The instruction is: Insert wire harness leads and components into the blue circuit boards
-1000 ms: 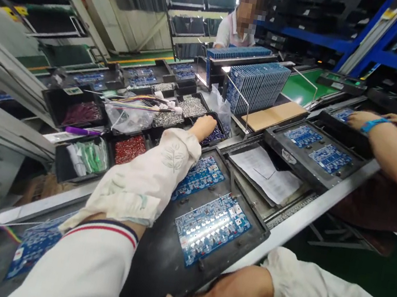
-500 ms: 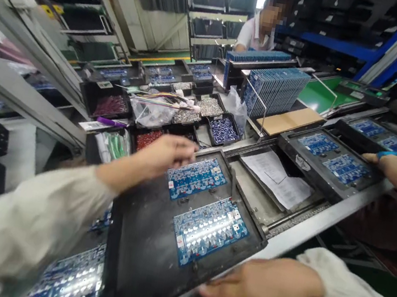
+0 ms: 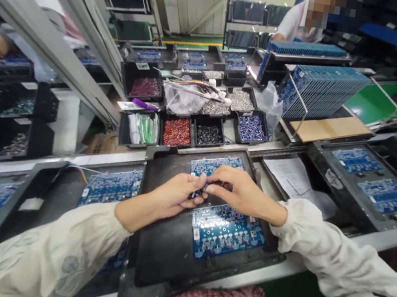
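Note:
My left hand (image 3: pixel 179 195) is closed, fingers curled around several small dark-blue cylindrical components (image 3: pixel 198 190). Right beside it, my right hand (image 3: pixel 239 192) has thumb and fingers pinched at those same components; the exact piece between its fingertips is too small to make out. Both hands hover above a black tray (image 3: pixel 155 258). In that tray lie two blue circuit boards: the nearer circuit board (image 3: pixel 225 234) shows almost whole, while the farther circuit board (image 3: pixel 215 163) is partly covered by my hands.
Behind the tray stand bins of red components (image 3: pixel 177 132), black components (image 3: pixel 208 135) and blue components (image 3: pixel 252 128). A rack of upright boards (image 3: pixel 322 90) is at the back right. More board trays sit left and right (image 3: pixel 358 216). Co-workers are at the far side and the left.
My left hand has come back from near the bins to the tray's middle. My right hand has risen from the tray's front edge to meet it. The view has swung left.

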`<state>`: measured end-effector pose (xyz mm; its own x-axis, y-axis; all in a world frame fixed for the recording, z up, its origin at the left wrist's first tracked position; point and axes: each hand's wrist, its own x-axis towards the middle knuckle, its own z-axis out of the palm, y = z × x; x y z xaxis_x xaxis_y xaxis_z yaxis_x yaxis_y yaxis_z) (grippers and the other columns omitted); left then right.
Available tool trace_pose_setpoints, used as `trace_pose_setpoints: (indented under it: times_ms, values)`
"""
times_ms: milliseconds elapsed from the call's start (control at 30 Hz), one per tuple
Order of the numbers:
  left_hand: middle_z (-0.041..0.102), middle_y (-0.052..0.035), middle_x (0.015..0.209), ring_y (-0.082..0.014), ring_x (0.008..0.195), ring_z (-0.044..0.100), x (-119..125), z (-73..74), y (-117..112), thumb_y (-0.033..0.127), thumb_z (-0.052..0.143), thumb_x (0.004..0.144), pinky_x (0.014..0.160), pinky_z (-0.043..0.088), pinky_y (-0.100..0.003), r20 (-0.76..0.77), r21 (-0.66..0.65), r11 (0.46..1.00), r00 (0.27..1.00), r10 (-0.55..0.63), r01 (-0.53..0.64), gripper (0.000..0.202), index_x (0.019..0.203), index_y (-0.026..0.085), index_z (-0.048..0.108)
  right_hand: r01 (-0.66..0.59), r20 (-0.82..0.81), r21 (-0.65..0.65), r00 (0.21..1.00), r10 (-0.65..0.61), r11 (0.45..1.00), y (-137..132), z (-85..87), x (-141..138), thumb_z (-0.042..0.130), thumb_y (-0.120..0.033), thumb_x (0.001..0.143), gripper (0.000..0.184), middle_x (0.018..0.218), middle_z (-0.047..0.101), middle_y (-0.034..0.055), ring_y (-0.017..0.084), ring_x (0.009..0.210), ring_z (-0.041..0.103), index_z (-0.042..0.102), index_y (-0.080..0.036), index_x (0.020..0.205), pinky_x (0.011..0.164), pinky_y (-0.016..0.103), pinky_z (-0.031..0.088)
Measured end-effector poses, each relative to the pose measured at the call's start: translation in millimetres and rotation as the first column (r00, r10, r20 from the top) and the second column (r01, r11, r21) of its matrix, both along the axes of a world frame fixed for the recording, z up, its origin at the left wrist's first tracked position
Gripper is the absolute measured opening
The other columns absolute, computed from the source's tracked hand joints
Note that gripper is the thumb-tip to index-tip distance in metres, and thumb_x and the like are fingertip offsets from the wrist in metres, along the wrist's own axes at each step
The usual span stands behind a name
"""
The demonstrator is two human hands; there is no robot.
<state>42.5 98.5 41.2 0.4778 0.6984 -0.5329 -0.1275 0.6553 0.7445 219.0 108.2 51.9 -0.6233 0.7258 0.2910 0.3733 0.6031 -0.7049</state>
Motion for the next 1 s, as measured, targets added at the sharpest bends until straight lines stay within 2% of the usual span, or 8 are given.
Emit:
trace_pose_setpoints:
  times_ms: [100,167,233,333,400,500,800,1000]
  values:
    - [0.043,0.0025,0.053,-0.0022,0.044,0.032,1,-1.7,-3,0.054,0.072,0.058,0.036,0.01,-0.015,0.009,-0.015,1.0,1.0,0.021,-0.021,0.049,0.064,0.01,0.054,0.003,0.034,0.039,0.999,-0.005,0.999,3,-1.8,-3,0.066,-0.027,0.078,0.014,0.075,0.063,0.0032,0.013,0.071,0.055,0.064,-0.014,0.078,0.068,0.026,0.043]
    - [0.047,0.0002,0.057,-0.0039,0.047,0.037,-1,-0.5,-7,0.046,0.072,0.065,0.037,0.018,-0.015,-0.015,-0.025,0.996,0.996,0.087,-0.087,0.04,0.066,0.009,0.056,0.029,0.069,0.046,0.997,-0.032,0.999,11,-2.8,-2,0.067,-0.028,0.077,0.016,0.07,0.062,0.0022,0.012,0.066,0.054,0.063,-0.014,0.071,0.064,0.024,0.041]
    - [0.051,-0.0024,0.063,-0.0056,0.05,0.043,-8,1.8,-13,0.031,0.071,0.07,0.04,0.025,-0.016,-0.064,-0.035,0.988,0.987,0.149,-0.151,0.027,0.074,0.007,0.06,0.025,0.13,0.039,0.991,-0.03,0.999,23,-5.9,0,0.065,-0.026,0.079,0.015,0.069,0.063,0.0023,0.012,0.066,0.055,0.064,-0.014,0.071,0.066,0.025,0.041]
    - [0.053,-0.0025,0.063,-0.0044,0.048,0.04,-17,4.8,-23,0.015,0.067,0.069,0.039,0.021,-0.016,-0.114,-0.059,0.985,0.982,0.152,-0.159,0.017,0.082,0.006,0.06,-0.077,0.287,-0.009,0.955,0.076,0.997,42,-18.5,-1,0.062,-0.018,0.08,0.006,0.077,0.065,0.0046,0.014,0.072,0.056,0.064,-0.013,0.077,0.07,0.026,0.041]
    - [0.055,-0.0023,0.061,-0.0038,0.045,0.037,-20,5.4,-27,0.016,0.068,0.069,0.038,0.016,-0.016,-0.106,-0.059,0.986,0.983,0.148,-0.155,0.019,0.084,0.008,0.059,-0.16,0.358,-0.024,0.92,0.158,0.987,49,-29.1,-4,0.058,-0.013,0.081,0.006,0.082,0.064,0.0062,0.015,0.076,0.056,0.063,-0.012,0.083,0.072,0.027,0.041]
    - [0.056,-0.0021,0.058,-0.0033,0.044,0.036,-20,4.4,-29,0.025,0.073,0.066,0.037,0.014,-0.016,-0.117,-0.021,0.983,0.976,0.181,-0.185,0.026,0.079,0.01,0.057,-0.206,0.393,0.001,0.9,0.189,0.979,50,-38.5,-8,0.052,-0.013,0.083,0.011,0.087,0.062,0.0076,0.016,0.079,0.054,0.061,-0.012,0.088,0.074,0.028,0.041]
    - [0.065,-0.0079,0.067,-0.0043,0.048,0.046,-19,1.2,-27,0.024,0.082,0.05,0.039,0.019,-0.016,-0.211,-0.012,0.98,0.958,0.192,-0.199,0.04,0.081,0.006,0.064,-0.203,0.422,0.001,0.888,0.183,0.979,45,-36.7,-8,0.052,-0.016,0.083,0.012,0.087,0.061,0.007,0.016,0.078,0.054,0.061,-0.013,0.09,0.073,0.028,0.04]
    - [0.058,-0.0023,0.061,-0.0031,0.045,0.042,-18,1.5,-27,0.027,0.081,0.053,0.038,0.017,-0.016,-0.207,-0.027,0.979,0.959,0.192,-0.202,0.034,0.074,0.008,0.062,-0.189,0.421,0.02,0.892,0.163,0.982,44,-36.6,-8,0.053,-0.019,0.083,0.012,0.087,0.062,0.0077,0.017,0.077,0.055,0.062,-0.013,0.089,0.071,0.029,0.039]
